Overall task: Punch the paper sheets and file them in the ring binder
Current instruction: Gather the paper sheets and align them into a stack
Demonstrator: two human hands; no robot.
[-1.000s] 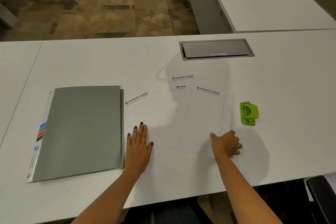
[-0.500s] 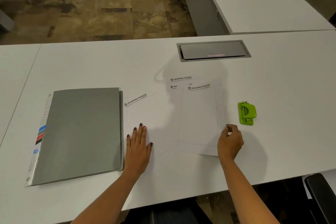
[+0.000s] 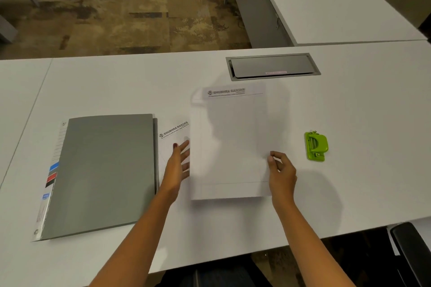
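Observation:
A gathered stack of white letterhead sheets [image 3: 229, 144] is held up at the middle of the white table [image 3: 116, 86], blurred by motion. My right hand [image 3: 281, 170] pinches its right edge with thumb and fingers. My left hand [image 3: 178, 163] is at the stack's left edge with straight fingers, some hidden behind the paper. One more sheet [image 3: 173, 137] lies askew on the table under my left hand. The closed grey ring binder [image 3: 102, 172] lies to the left. A green hole punch [image 3: 316, 146] sits to the right of the stack.
A grey cable hatch [image 3: 272, 66] is set into the table behind the sheets. A second white desk [image 3: 338, 0] stands at the back right. A black chair part [image 3: 412, 249] shows at the lower right.
My right hand slid the fanned sheets together, then lifted them as one stack. My left hand left the flat sheet and moved to the stack's left edge.

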